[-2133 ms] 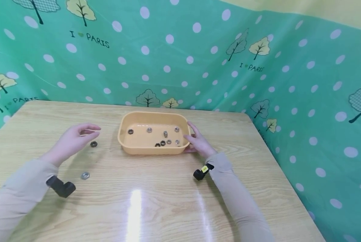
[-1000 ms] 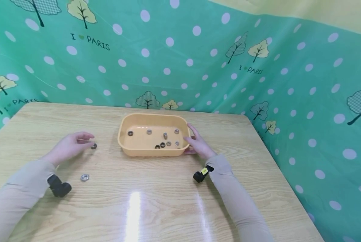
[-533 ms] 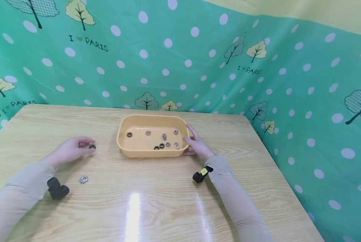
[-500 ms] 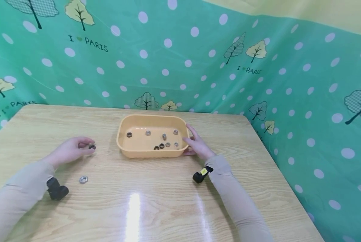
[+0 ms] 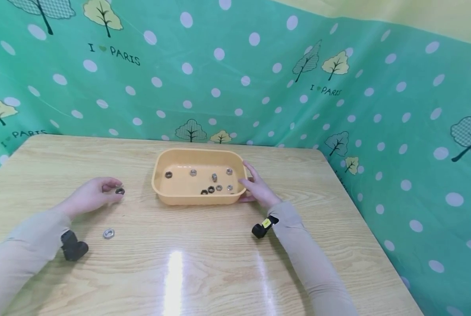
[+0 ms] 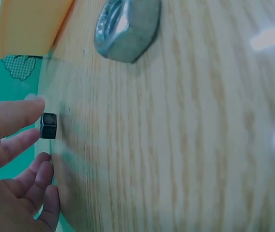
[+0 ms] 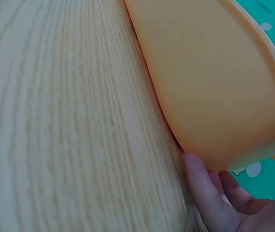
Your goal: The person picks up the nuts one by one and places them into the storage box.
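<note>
Near the left side of the table, my left hand [image 5: 91, 196] has its thumb and fingers spread about a dark hex nut [image 5: 119, 191]. In the left wrist view that nut [image 6: 48, 125] stands beside the fingertips, with no clear pinch on it. A larger silver hex nut [image 5: 108, 233] lies closer to me, below the left hand. My right hand [image 5: 259, 188] grips the right end of a pale orange plastic tub [image 5: 196, 200]. In the right wrist view its fingers touch the tub's wall [image 7: 215, 87]. Several silver and dark nuts [image 5: 193, 173] lie scattered in the tub.
The light wood table [image 5: 204, 272] has a bright glare streak at its front. A green dotted cloth [image 5: 219, 79] hangs behind the table and along its right side. A black camera mount [image 5: 73, 246] sits on the left wrist, another [image 5: 262, 228] on the right.
My left hand has come down and slightly toward me, bringing its fingertips to the dark nut; it has hardly moved in the last half second. The right hand stays on the tub.
</note>
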The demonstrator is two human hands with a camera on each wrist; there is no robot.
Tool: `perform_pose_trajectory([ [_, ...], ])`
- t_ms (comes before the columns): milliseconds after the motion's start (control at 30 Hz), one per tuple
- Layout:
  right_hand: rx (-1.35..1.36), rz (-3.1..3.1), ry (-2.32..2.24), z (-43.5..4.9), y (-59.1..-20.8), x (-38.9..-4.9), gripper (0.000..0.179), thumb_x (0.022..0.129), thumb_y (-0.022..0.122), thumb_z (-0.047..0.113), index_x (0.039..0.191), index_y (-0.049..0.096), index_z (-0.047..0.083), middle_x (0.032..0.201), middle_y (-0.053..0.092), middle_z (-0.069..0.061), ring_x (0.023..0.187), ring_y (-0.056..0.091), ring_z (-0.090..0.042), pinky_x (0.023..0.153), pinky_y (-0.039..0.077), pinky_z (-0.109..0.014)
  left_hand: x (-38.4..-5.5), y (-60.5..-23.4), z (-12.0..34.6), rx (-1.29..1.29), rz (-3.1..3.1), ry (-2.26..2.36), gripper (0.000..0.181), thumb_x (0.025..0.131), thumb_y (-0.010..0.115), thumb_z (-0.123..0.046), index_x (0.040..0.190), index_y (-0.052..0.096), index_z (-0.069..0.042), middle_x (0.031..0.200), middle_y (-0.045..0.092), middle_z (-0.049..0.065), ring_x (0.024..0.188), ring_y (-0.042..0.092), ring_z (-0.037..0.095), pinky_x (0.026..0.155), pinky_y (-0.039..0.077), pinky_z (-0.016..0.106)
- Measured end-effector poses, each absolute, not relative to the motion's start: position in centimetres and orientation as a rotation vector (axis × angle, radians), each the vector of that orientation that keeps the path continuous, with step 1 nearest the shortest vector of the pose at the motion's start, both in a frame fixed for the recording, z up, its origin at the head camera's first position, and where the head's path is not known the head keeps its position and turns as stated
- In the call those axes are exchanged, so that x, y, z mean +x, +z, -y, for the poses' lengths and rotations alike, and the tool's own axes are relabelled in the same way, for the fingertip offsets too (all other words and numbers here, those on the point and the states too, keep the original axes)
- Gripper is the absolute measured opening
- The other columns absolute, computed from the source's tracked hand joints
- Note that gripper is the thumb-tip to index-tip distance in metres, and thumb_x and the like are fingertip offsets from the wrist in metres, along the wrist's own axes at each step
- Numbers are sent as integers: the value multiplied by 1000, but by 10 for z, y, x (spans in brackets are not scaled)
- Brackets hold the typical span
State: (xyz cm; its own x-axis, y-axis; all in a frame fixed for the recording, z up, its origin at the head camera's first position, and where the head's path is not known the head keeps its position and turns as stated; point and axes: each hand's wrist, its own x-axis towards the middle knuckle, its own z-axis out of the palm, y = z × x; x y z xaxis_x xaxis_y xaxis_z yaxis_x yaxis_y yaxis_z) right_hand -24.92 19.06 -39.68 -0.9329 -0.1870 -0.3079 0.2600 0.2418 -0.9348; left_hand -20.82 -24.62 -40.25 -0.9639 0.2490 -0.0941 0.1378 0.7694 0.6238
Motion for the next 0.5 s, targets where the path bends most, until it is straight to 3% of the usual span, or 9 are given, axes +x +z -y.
perform_pose_trajectory([
  [500, 75, -2163, -1741, -191, -399, -251, 69, 96, 51, 14, 149, 16, 42, 133, 37, -26, 105, 60, -43, 76, 60, -46, -217, -409, 249, 418, -2847, 893, 29, 87, 65, -16, 105, 63, 6, 111, 59, 32, 108, 51, 54, 89, 43, 65],
])
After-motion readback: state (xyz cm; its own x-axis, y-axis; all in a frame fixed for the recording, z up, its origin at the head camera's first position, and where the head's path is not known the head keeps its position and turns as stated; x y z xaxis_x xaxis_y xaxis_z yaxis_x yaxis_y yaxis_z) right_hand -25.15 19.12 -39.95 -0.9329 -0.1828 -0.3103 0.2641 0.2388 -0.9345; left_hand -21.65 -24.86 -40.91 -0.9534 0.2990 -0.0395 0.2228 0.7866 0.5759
